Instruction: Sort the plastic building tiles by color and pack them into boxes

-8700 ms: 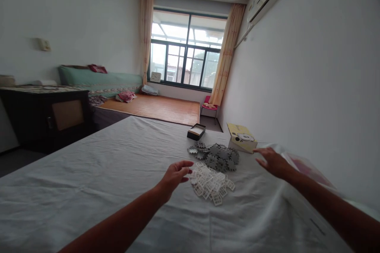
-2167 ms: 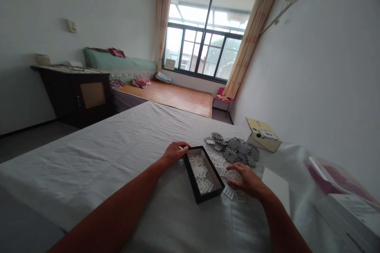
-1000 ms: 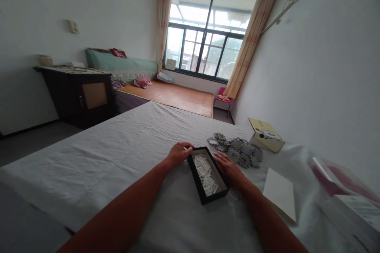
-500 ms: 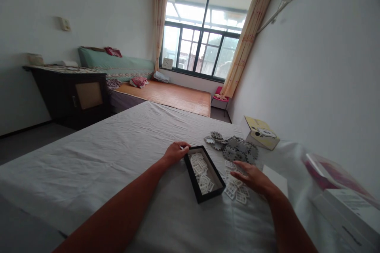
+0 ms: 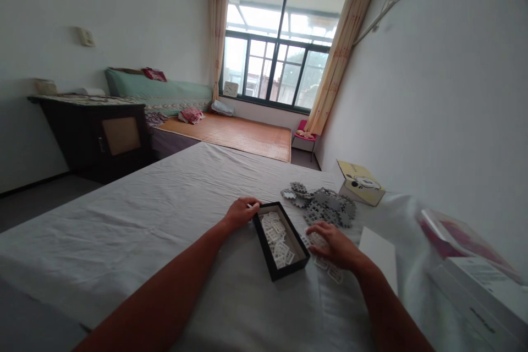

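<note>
An open black box [image 5: 291,275] with a pale inside lies on the white cloth, holding many small white lattice-like pieces [image 5: 277,236]. My left hand [image 5: 243,212] grips the far left corner of the box; a small white spot shows by its fingers, too small to name. To the right of the box, my right hand [image 5: 330,243] curls its fingers and thumb around loose white pieces [image 5: 317,239] on the cloth. More loose white pieces [image 5: 335,273] lie under and below that hand. Just beyond them is a heap of grey toothed, gear-like pieces [image 5: 330,206].
A yellow-and-white box [image 5: 361,182] stands behind the grey heap. Near my right forearm lies a white flat panel [image 5: 377,253]. Farther right are a white carton [image 5: 478,297] and a clear-and-pink package [image 5: 462,239]. The white cloth [image 5: 136,214] extends to the left.
My right hand has moved left toward the box, and its fingers have closed in around the loose white pieces. My left hand stays at the box corner. The view has shifted slightly.
</note>
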The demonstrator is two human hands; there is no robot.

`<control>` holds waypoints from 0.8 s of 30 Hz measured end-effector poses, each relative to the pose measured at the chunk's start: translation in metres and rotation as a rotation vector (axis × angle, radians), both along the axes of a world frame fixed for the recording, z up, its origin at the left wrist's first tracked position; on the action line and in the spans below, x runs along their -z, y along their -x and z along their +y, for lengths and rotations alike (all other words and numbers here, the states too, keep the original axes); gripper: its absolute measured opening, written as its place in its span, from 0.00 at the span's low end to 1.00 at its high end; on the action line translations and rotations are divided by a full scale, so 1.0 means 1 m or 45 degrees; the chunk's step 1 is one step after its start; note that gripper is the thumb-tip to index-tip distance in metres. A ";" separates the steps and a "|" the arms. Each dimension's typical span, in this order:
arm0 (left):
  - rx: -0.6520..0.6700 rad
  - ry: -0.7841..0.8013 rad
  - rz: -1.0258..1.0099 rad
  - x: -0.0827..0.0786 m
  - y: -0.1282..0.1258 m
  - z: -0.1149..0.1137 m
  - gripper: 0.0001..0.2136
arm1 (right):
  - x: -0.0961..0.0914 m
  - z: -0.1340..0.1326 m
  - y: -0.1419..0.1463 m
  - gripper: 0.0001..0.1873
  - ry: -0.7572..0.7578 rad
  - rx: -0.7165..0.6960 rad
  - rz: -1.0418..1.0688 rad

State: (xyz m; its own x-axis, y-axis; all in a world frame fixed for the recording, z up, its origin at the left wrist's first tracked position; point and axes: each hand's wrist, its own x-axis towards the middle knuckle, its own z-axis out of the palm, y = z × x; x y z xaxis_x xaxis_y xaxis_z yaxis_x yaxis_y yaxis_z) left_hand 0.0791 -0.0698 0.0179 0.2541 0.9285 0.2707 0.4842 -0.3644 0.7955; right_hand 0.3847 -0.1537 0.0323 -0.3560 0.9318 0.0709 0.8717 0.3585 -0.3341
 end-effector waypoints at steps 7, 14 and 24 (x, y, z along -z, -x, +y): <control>-0.014 0.025 -0.010 -0.006 -0.001 -0.004 0.18 | 0.009 0.004 0.010 0.14 -0.083 0.115 0.117; -0.012 0.034 -0.026 -0.003 -0.001 -0.001 0.18 | 0.003 0.008 -0.009 0.10 0.033 0.374 0.342; 0.000 -0.002 0.012 -0.004 0.000 -0.002 0.17 | -0.025 -0.007 0.079 0.23 -0.188 0.092 0.770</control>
